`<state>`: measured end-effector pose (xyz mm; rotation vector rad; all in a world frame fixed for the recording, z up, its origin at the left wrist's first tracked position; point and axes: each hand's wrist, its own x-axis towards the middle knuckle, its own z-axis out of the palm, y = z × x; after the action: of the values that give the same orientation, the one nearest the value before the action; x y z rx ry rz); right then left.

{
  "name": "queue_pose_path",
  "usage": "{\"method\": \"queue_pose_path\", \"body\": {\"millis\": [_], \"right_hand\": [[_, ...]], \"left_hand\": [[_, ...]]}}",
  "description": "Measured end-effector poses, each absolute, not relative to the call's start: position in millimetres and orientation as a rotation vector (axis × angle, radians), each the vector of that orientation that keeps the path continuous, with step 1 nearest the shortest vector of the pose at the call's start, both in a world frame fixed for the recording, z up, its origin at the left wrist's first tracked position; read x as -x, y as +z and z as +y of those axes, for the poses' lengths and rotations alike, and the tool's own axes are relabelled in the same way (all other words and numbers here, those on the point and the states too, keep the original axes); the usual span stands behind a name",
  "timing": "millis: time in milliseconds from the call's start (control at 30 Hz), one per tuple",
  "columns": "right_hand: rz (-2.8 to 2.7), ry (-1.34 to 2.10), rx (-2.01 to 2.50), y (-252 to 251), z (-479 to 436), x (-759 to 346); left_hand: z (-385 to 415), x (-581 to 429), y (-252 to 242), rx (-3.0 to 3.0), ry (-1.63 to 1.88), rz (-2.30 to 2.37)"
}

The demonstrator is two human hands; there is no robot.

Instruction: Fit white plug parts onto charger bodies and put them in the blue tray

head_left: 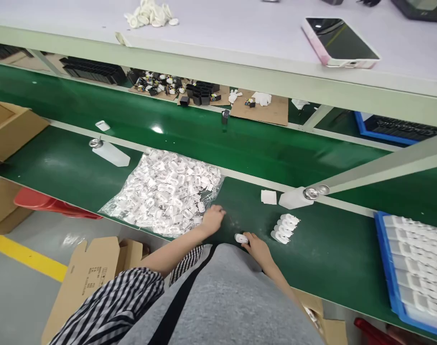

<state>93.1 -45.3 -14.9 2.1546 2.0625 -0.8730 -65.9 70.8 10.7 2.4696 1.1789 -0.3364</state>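
White plastic part [241, 238] sits on the green tabletop [329, 249], pinched by right hand [257, 245]. Judged light, rigid, smooth; grip by its edges. Left hand [213, 218] at bag of parts [164, 191], fingers curled; grasp unclear.

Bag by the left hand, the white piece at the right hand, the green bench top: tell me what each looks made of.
Bag: thin clear plastic film, glossy; the white contents show through and it crinkles with glints.
White piece: probably moulded plastic, smooth, evenly white, with rounded edges.
Green bench top: likely a rubbery or vinyl mat, semi-gloss, with soft lamp reflections.
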Motion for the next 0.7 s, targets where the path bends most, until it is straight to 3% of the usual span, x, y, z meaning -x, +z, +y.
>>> {"method": "queue_pose_path", "body": {"millis": [133, 433, 567, 700], "right_hand": [[1.812, -0.96, -2.477, -23, -86, -117], [1.354, -0.878, -3.063, -30, -111, -150], [1.139, -0.819, -3.078, -25, -105, -157], [1.128, -1.249, -2.819, -19, -101, -154]], "left_hand": [[99, 99, 7, -2.356, -0.411, 1.536], [99, 104, -13, -2.227, -0.295, 1.553], [95, 97, -3, -2.098, -0.016, 1.574], [90, 86, 14, -1.676, 0.322, 1.516]]}}
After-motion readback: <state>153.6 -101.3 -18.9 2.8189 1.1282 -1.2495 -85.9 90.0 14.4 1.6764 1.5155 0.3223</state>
